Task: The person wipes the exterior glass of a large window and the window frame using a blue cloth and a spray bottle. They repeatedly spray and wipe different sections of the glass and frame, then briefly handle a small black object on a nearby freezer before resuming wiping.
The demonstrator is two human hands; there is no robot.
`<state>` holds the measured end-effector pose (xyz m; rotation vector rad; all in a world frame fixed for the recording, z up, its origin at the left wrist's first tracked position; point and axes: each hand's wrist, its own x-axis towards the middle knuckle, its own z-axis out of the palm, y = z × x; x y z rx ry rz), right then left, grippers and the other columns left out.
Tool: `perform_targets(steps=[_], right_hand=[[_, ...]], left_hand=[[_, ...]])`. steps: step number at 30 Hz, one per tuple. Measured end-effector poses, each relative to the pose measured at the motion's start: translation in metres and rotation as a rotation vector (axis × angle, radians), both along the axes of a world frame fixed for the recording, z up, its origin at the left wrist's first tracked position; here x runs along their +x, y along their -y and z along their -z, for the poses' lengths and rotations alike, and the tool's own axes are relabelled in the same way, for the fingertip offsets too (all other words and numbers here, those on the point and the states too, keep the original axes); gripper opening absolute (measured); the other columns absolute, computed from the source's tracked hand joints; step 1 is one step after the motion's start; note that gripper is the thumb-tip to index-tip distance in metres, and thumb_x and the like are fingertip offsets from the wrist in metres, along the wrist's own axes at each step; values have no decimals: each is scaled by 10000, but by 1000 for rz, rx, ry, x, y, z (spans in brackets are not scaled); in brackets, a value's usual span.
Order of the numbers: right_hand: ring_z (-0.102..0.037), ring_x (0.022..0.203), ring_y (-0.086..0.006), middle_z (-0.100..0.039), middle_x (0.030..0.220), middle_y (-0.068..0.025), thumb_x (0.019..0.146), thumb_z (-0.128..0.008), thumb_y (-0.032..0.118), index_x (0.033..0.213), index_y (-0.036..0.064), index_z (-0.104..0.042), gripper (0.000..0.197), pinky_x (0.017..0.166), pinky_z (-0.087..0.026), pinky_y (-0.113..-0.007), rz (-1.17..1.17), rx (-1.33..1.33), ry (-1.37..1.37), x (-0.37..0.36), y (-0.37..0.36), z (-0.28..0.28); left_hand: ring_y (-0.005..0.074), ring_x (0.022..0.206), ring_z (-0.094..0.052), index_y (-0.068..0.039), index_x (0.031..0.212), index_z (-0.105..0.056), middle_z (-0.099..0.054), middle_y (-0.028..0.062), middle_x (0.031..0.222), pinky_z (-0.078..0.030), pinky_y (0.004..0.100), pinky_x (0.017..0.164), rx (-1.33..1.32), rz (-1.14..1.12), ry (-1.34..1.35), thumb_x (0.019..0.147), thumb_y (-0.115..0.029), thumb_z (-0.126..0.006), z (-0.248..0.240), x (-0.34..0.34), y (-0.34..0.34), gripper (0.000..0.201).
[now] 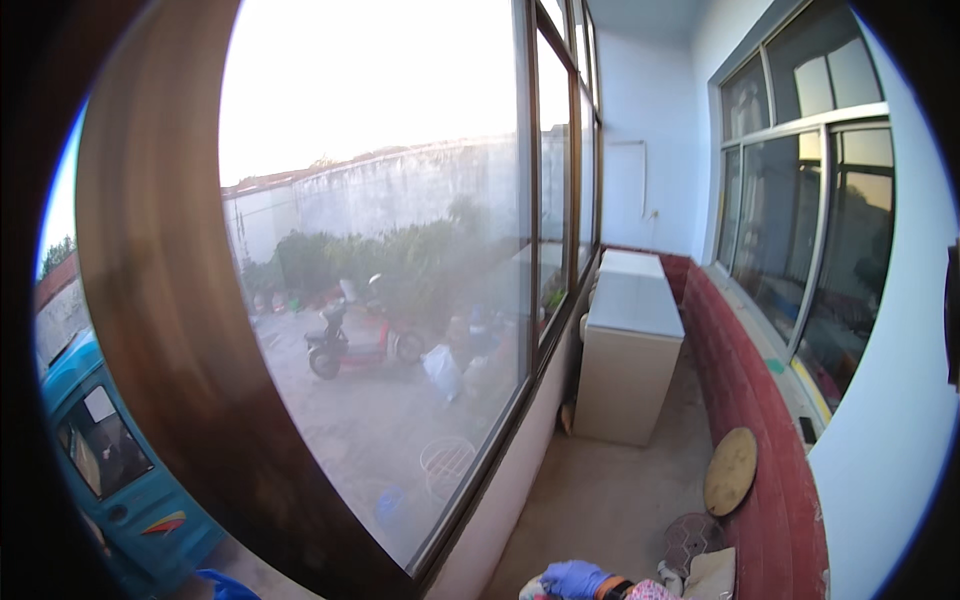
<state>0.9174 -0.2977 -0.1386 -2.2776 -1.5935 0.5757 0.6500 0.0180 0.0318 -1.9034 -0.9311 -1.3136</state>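
Observation:
Low at the bottom edge is my right hand (574, 579) in a blue-violet glove, with a dark and orange band at the wrist and a pink patterned sleeve. Its fingers look curled over a pale, bunched piece of cloth (533, 592), most of which the frame edge cuts off. My left hand is out of view. Beside me on the left rises a tall window with a broad brown frame post (190, 260) and a hazy glass pane (380, 210).
A long pale chest (627, 375) stands farther along the narrow passage. Against the red-tiled lower wall (765, 440) lean a round tan board (731, 471) and a patterned round mat (692, 540). Outside are a red scooter (360, 340) and a blue vehicle (125, 470).

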Motion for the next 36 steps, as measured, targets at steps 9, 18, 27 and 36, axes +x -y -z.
perform_targets(steps=[9, 18, 27, 36], right_hand=[[-632, 914, -327, -651, 988, -126, 889, -516, 401, 1021, 168, -687, 318, 813, -500, -426, 99, -6, -78, 120, 10, 10], [-624, 941, -326, -647, 1014, -125, 898, -511, 425, 1060, 178, -678, 339, 839, -492, -426, 223, -37, -175, 192, 52, 43], [-637, 903, -324, -656, 974, -119, 892, -513, 399, 1002, 165, -689, 313, 797, -504, -424, 170, -20, -166, 226, 28, 47], [-631, 929, -340, -653, 1007, -141, 891, -516, 377, 1044, 168, -695, 315, 827, -497, -433, 104, -12, -110, 220, -33, 24]], left_hand=[[410, 1194, -491, 0, 1388, -371, -512, 202, 1308, -393, 456, 1027, 39, -76, 44, 949, -278, -538, -43, 116, 42, 546], [347, 1177, -480, -21, 1322, -414, -493, 177, 1280, -377, 432, 1013, 224, -23, 196, 947, -256, -538, -54, 238, 24, 459], [332, 1042, -486, -30, 1160, -431, -485, 160, 1122, -387, 411, 919, 8, 138, -40, 916, -215, -535, -47, 281, 36, 323], [316, 906, -491, -39, 998, -447, -477, 142, 963, -396, 391, 825, -223, 299, -101, 885, -175, -531, -35, 240, 33, 196]])
